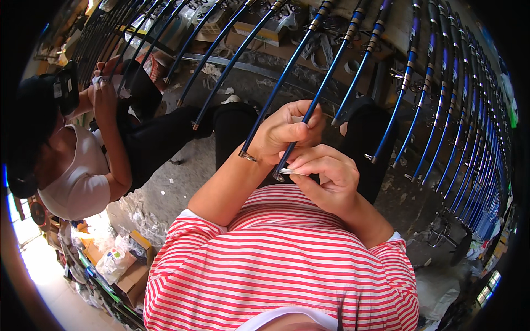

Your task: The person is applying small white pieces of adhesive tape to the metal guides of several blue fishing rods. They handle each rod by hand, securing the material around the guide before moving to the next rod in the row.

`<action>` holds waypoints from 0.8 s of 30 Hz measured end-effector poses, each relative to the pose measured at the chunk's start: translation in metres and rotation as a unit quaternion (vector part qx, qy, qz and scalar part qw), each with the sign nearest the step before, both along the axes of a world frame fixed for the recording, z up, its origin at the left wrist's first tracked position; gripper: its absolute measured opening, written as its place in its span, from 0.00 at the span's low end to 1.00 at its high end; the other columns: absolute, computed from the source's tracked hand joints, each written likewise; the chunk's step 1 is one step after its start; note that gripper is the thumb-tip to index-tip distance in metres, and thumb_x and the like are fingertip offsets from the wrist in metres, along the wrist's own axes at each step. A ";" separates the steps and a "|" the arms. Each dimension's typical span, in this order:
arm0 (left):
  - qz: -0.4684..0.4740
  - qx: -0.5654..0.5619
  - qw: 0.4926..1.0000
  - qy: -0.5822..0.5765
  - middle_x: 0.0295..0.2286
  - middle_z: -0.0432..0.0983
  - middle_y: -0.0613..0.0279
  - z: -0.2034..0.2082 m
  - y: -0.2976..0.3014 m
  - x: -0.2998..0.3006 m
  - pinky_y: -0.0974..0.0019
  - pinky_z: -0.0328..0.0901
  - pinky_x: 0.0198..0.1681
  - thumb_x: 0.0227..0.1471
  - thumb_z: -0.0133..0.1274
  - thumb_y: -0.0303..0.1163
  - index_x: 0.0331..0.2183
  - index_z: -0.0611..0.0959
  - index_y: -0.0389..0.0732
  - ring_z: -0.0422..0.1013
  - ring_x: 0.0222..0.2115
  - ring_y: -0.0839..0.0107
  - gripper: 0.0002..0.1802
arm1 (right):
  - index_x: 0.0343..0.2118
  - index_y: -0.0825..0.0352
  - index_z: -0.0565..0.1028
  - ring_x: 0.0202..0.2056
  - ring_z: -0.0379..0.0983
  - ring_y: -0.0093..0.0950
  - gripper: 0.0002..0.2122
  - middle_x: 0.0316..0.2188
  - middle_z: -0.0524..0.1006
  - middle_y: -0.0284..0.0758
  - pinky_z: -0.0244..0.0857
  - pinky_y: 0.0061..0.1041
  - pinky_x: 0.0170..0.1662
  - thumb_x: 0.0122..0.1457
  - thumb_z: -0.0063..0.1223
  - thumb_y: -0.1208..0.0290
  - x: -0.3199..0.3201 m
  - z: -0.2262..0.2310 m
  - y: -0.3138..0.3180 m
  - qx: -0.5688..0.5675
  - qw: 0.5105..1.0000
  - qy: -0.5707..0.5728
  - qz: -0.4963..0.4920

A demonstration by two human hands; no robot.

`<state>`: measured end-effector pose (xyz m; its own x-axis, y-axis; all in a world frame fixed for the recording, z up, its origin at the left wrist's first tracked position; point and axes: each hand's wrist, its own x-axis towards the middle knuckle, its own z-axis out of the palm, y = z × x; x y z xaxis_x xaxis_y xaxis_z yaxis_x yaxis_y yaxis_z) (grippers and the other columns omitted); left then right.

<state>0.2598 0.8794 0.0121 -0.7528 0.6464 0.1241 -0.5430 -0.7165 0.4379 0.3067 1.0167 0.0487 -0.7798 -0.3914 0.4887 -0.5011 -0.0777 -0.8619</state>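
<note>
A blue fishing rod (332, 71) slants down toward me, its lower end between my hands. My left hand (290, 129) is closed round it, thumb across the shaft. At the metal tip my right hand (331, 172) is closed in a pinch on a small white strip (286, 171), which touches the rod or lies just beside it; I cannot tell whether it is paper or tape. Another blue rod (276, 99) on the left ends close by my left wrist. On the right, a third blue rod (356, 80) hangs apart from my hands.
Many more rods (441, 110) hang in a row to the right and left. A co-worker (83, 171) sits at the left, hands (105, 85) raised at the rods. A metal rail (237, 64) crosses ahead. Cardboard boxes (135, 276) and plastic wrapping stand at lower left; scraps litter the floor.
</note>
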 end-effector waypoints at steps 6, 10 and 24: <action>0.000 -0.014 0.997 -0.079 0.16 0.58 0.73 0.003 -0.004 -0.007 0.80 0.43 0.12 0.52 0.47 0.52 0.30 0.71 0.40 0.50 0.13 0.86 0.22 | 0.25 0.71 0.73 0.33 0.77 0.34 0.07 0.27 0.76 0.41 0.72 0.25 0.34 0.42 0.58 0.86 0.003 0.006 0.014 0.003 0.999 0.032 -0.044; 0.004 -0.105 0.987 -0.125 0.23 0.66 0.67 0.002 0.004 -0.023 0.82 0.47 0.14 0.56 0.42 0.46 0.37 0.72 0.37 0.52 0.14 0.85 0.21 | 0.25 0.70 0.74 0.33 0.77 0.32 0.08 0.27 0.77 0.40 0.72 0.23 0.32 0.41 0.60 0.85 0.016 0.006 0.041 0.036 0.992 0.061 -0.104; -0.035 0.043 0.996 -0.076 0.19 0.65 0.72 -0.008 0.025 -0.013 0.81 0.45 0.13 0.54 0.47 0.33 0.42 0.73 0.31 0.49 0.13 0.88 0.16 | 0.27 0.71 0.73 0.33 0.76 0.29 0.06 0.29 0.76 0.39 0.71 0.20 0.32 0.45 0.58 0.85 0.002 -0.001 0.046 -0.030 0.991 -0.023 -0.127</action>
<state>0.2471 0.9040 0.0044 -0.7213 0.6892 0.0687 -0.6479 -0.7064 0.2852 0.3092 1.0626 0.0478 -0.8714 -0.1512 0.4666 -0.4714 -0.0050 -0.8819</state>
